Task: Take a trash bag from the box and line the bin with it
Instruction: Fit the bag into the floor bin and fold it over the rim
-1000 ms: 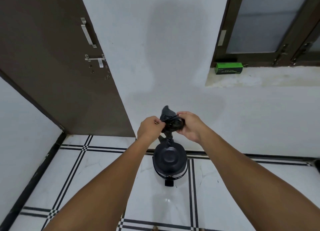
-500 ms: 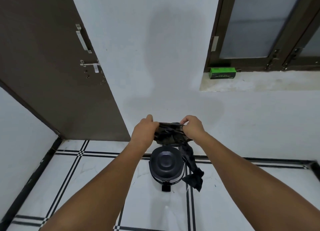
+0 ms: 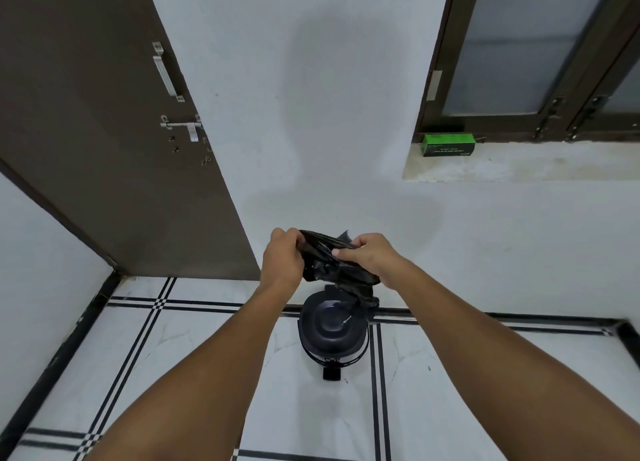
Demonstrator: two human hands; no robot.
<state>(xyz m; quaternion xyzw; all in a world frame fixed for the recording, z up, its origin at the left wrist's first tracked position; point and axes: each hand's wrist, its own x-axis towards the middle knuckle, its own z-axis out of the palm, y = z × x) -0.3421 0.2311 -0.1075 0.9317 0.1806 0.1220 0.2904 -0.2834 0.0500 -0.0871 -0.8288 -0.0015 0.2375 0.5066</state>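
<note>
Over bin point(image 3: 331, 332), hands regathered bag's point(image 3: 332, 263) dangling tail

Nothing in the picture can be read. The small green cardboard box point(image 3: 448, 145) at the upper right, on the pale window sill point(image 3: 519, 164), carries a dark panel with print too small to make out. The round dark plastic pedal bin point(image 3: 331, 336) at lower centre has a blurred mark on its front band.

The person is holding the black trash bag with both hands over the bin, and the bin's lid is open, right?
Not quite. The head view shows both hands, left hand and right hand, gripping the black trash bag above the bin, but the bin's lid is closed.
</note>
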